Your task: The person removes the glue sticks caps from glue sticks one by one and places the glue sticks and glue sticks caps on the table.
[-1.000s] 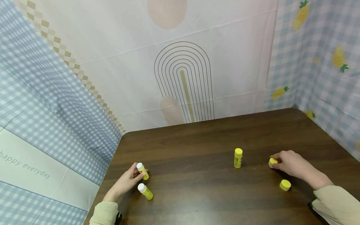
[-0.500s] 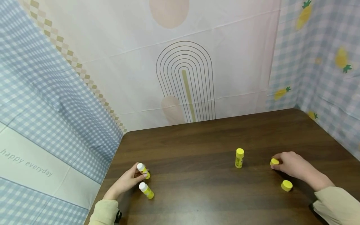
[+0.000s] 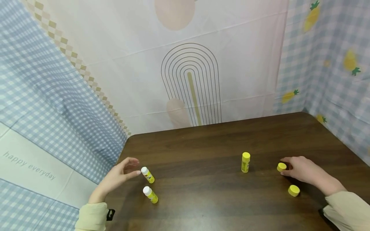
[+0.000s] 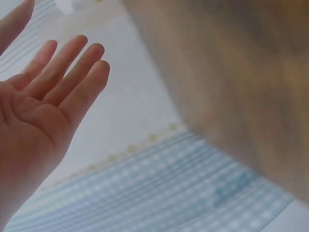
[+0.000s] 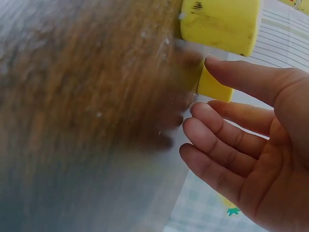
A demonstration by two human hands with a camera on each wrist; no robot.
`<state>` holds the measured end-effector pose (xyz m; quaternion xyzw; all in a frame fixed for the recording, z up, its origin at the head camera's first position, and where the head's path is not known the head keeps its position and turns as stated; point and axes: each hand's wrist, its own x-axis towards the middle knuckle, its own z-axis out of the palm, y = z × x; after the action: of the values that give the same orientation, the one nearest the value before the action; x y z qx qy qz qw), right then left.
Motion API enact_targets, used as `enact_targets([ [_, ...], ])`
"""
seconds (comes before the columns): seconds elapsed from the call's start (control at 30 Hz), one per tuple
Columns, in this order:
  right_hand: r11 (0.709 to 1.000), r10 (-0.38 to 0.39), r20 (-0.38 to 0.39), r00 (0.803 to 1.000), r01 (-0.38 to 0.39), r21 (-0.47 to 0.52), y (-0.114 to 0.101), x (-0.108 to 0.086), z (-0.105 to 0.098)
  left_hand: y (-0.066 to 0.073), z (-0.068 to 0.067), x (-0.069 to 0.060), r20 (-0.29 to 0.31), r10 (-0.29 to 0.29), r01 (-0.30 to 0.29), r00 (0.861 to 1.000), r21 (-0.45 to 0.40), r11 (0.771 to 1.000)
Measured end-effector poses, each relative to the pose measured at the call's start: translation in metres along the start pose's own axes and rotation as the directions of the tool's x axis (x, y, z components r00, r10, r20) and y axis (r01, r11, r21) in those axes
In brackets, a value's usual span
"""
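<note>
My left hand is spread beside a yellow glue stick with a white cap, standing upright, its thumb tip close to the cap. A second white-capped stick stands nearer me. In the left wrist view the left hand holds nothing. On the right, my right hand has thumb and forefinger loosely around a small yellow cap. From the right wrist, this cap shows behind the thumb of the relaxed hand; whether the thumb touches it is unclear. Another yellow cap lies nearer me.
An all-yellow glue stick stands upright on the brown table, left of my right hand. A patterned white cloth hangs behind the far edge, with blue checked cloth at the left and more at the right.
My left hand has let go of the farther white-capped stick and drawn back to the left, its fingers spread. The right fingers have loosened slightly around the small cap, which stays in place.
</note>
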<state>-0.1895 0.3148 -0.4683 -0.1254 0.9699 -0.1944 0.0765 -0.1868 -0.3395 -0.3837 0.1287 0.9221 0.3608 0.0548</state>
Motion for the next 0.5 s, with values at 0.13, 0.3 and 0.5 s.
enact_targets([
  [0.13,0.999,0.013,0.01,1.0,-0.013,0.032,0.001,-0.004,0.001,0.022,-0.008,-0.001,-0.049,0.004,-0.001,0.999,0.073,0.997],
  [0.3,0.999,0.011,0.011,1.0,-0.012,0.044,0.001,-0.007,0.001,0.045,0.001,0.005,-0.063,-0.018,0.026,0.998,0.117,0.993],
  [0.5,0.999,0.017,0.015,1.0,-0.018,0.046,0.004,-0.009,0.001,0.071,0.026,0.025,-0.051,0.058,-0.051,0.997,0.127,0.991],
])
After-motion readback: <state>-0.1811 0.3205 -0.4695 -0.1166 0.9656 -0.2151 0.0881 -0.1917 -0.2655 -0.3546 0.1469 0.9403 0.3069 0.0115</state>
